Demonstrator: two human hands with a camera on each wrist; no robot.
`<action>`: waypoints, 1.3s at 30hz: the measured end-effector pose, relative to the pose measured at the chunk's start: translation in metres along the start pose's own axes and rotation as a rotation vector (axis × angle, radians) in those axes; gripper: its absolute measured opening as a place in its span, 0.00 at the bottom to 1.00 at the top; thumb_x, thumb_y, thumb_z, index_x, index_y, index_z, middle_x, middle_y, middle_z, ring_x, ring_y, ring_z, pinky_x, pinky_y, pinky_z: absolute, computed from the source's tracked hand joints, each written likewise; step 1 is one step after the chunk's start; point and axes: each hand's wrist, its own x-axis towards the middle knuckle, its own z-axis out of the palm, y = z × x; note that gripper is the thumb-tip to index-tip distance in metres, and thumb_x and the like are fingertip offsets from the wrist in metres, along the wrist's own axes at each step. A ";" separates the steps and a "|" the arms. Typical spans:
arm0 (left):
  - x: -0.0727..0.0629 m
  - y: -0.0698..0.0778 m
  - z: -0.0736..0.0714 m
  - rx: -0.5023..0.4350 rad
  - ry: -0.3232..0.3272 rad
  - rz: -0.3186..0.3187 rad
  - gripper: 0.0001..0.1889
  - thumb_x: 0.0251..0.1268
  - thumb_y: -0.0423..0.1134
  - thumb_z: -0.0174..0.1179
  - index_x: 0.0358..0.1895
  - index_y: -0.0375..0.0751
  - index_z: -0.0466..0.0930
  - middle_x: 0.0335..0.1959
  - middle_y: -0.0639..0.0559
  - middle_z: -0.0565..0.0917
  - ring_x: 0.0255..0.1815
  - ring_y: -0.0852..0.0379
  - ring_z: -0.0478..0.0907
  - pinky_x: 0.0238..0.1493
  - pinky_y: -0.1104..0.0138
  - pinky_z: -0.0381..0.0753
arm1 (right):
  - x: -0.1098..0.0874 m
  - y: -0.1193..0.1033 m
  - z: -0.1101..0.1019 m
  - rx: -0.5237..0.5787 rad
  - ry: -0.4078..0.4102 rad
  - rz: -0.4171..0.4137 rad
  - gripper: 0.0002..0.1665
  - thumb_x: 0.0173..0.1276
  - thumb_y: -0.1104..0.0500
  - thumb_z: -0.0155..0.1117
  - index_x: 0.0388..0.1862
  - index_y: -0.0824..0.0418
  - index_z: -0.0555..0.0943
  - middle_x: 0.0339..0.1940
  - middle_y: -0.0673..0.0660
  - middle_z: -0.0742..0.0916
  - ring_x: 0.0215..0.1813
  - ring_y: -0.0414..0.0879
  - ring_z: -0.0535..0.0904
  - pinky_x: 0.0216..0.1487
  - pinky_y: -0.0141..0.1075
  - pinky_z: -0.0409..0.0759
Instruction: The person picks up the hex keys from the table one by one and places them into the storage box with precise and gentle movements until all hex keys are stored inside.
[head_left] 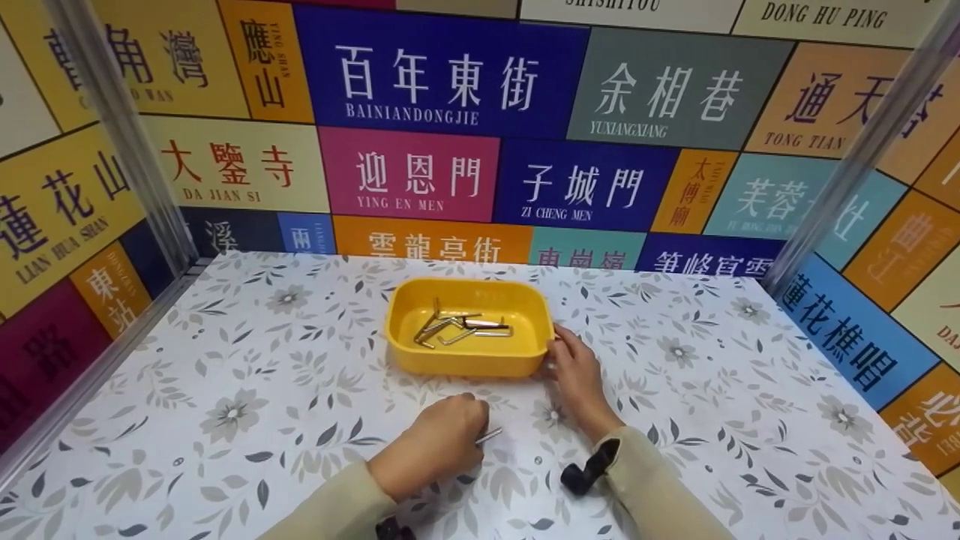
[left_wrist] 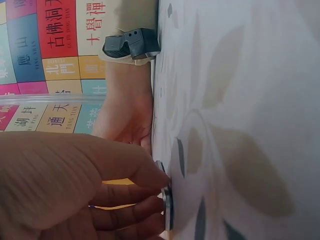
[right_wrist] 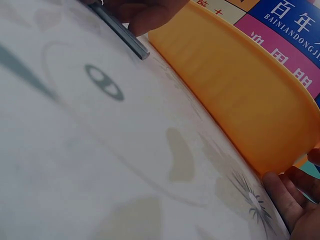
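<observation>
My left hand (head_left: 442,439) is in front of the yellow tray, low over the tablecloth. It pinches a silver metal hex key (head_left: 490,435), whose straight end sticks out to the right; the rest is hidden by the fingers. From the right wrist view, the hex key (right_wrist: 125,35) lies close above the cloth. My right hand (head_left: 579,375) holds the near right corner of the yellow tray (head_left: 465,365), with its fingertips against the tray's side. Inside the tray lie several L-shaped metal hex keys (head_left: 427,330), loosely crossed.
A white tablecloth (head_left: 300,420) with grey leaves and flowers covers the table. Behind it stands a wall of coloured name panels (head_left: 450,75), framed by posts at the left and right. Black wrist devices (head_left: 589,469) sit at both sleeve cuffs.
</observation>
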 end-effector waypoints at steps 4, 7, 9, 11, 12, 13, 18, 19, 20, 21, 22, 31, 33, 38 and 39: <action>0.003 0.002 -0.001 0.015 -0.008 0.015 0.10 0.44 0.24 0.67 0.23 0.43 0.77 0.22 0.53 0.74 0.23 0.57 0.68 0.26 0.65 0.71 | -0.001 0.000 -0.001 -0.002 0.002 -0.011 0.30 0.76 0.53 0.46 0.76 0.53 0.69 0.68 0.58 0.81 0.53 0.51 0.84 0.52 0.40 0.86; 0.006 0.003 -0.002 0.042 -0.021 0.015 0.10 0.44 0.24 0.68 0.24 0.43 0.78 0.23 0.52 0.77 0.24 0.55 0.71 0.27 0.64 0.73 | -0.001 -0.001 -0.001 -0.005 0.003 -0.016 0.30 0.76 0.53 0.46 0.76 0.53 0.69 0.68 0.58 0.81 0.53 0.51 0.84 0.53 0.41 0.86; 0.008 0.004 -0.003 0.047 -0.032 0.018 0.10 0.44 0.24 0.68 0.25 0.43 0.79 0.24 0.51 0.78 0.25 0.55 0.72 0.28 0.64 0.74 | -0.001 -0.001 -0.001 -0.010 0.003 -0.012 0.30 0.76 0.53 0.46 0.76 0.53 0.68 0.68 0.58 0.81 0.54 0.51 0.84 0.53 0.40 0.86; 0.009 0.005 -0.004 0.051 -0.044 0.028 0.10 0.45 0.24 0.68 0.27 0.43 0.81 0.24 0.52 0.79 0.26 0.55 0.72 0.29 0.64 0.75 | 0.000 -0.001 0.000 -0.010 0.002 -0.007 0.30 0.76 0.53 0.46 0.76 0.53 0.68 0.69 0.58 0.80 0.54 0.51 0.84 0.53 0.40 0.86; 0.010 0.006 -0.004 0.051 -0.047 0.035 0.10 0.45 0.24 0.68 0.27 0.43 0.81 0.25 0.52 0.79 0.26 0.56 0.72 0.29 0.64 0.75 | 0.000 -0.001 0.000 -0.011 0.000 -0.003 0.31 0.76 0.53 0.45 0.76 0.53 0.68 0.69 0.58 0.80 0.54 0.51 0.83 0.53 0.40 0.86; 0.010 0.006 -0.004 0.046 -0.048 0.043 0.10 0.46 0.24 0.67 0.28 0.43 0.82 0.25 0.52 0.79 0.26 0.56 0.72 0.29 0.65 0.74 | 0.000 -0.001 0.000 -0.013 -0.002 0.000 0.31 0.76 0.53 0.45 0.77 0.53 0.68 0.69 0.58 0.80 0.54 0.51 0.83 0.53 0.39 0.86; 0.012 0.006 -0.001 0.009 -0.048 0.068 0.10 0.46 0.22 0.65 0.29 0.42 0.82 0.24 0.51 0.77 0.25 0.57 0.69 0.27 0.65 0.72 | 0.000 -0.002 0.000 -0.016 0.000 0.003 0.31 0.76 0.53 0.45 0.77 0.52 0.68 0.70 0.57 0.80 0.54 0.51 0.83 0.54 0.40 0.86; 0.013 0.005 0.000 0.001 -0.053 0.070 0.10 0.47 0.22 0.64 0.29 0.42 0.82 0.24 0.51 0.77 0.24 0.57 0.69 0.26 0.65 0.72 | 0.000 -0.003 0.000 -0.016 0.001 0.003 0.31 0.76 0.53 0.45 0.77 0.52 0.68 0.70 0.56 0.80 0.54 0.50 0.83 0.54 0.40 0.86; 0.016 0.001 0.005 0.007 -0.043 0.087 0.10 0.47 0.22 0.64 0.29 0.42 0.81 0.24 0.51 0.77 0.24 0.57 0.69 0.26 0.64 0.72 | 0.001 -0.002 0.000 -0.015 0.003 0.005 0.31 0.76 0.53 0.45 0.76 0.52 0.68 0.69 0.56 0.80 0.54 0.50 0.83 0.54 0.40 0.86; 0.017 0.001 0.005 0.004 -0.046 0.089 0.10 0.47 0.22 0.64 0.29 0.42 0.81 0.23 0.51 0.78 0.24 0.57 0.69 0.26 0.64 0.73 | 0.001 -0.003 0.000 -0.015 0.003 0.007 0.31 0.76 0.53 0.45 0.76 0.52 0.68 0.69 0.56 0.80 0.53 0.50 0.83 0.54 0.40 0.86; 0.018 0.001 0.005 0.006 -0.050 0.092 0.09 0.48 0.23 0.64 0.29 0.41 0.81 0.23 0.51 0.78 0.23 0.57 0.69 0.26 0.64 0.73 | 0.001 -0.003 0.000 -0.015 0.002 0.007 0.31 0.76 0.53 0.45 0.76 0.52 0.68 0.69 0.56 0.80 0.54 0.50 0.82 0.54 0.40 0.86; 0.019 0.004 -0.007 -0.019 -0.088 0.073 0.08 0.47 0.23 0.66 0.27 0.40 0.84 0.21 0.52 0.79 0.22 0.58 0.70 0.27 0.69 0.73 | 0.000 -0.001 0.000 -0.018 0.006 0.007 0.31 0.76 0.53 0.45 0.77 0.52 0.68 0.69 0.56 0.80 0.55 0.50 0.82 0.55 0.40 0.85; 0.020 0.002 -0.008 -0.051 -0.104 0.064 0.09 0.46 0.22 0.66 0.28 0.41 0.84 0.22 0.53 0.80 0.23 0.60 0.70 0.28 0.70 0.73 | 0.000 -0.001 0.001 -0.017 0.007 -0.001 0.31 0.76 0.52 0.46 0.77 0.53 0.67 0.68 0.57 0.81 0.55 0.50 0.83 0.55 0.40 0.85; 0.023 -0.006 -0.012 -0.140 -0.106 0.062 0.11 0.44 0.21 0.68 0.30 0.40 0.85 0.25 0.52 0.84 0.26 0.60 0.73 0.31 0.71 0.75 | -0.001 0.000 0.000 -0.019 0.001 -0.009 0.31 0.77 0.52 0.46 0.77 0.53 0.67 0.67 0.58 0.81 0.55 0.51 0.83 0.56 0.42 0.85; 0.024 -0.007 -0.014 -0.152 -0.096 0.069 0.10 0.44 0.22 0.68 0.31 0.39 0.85 0.25 0.51 0.85 0.26 0.60 0.74 0.32 0.71 0.76 | -0.001 0.000 0.000 -0.017 -0.002 -0.011 0.31 0.77 0.52 0.46 0.77 0.53 0.67 0.67 0.58 0.81 0.55 0.51 0.83 0.57 0.42 0.85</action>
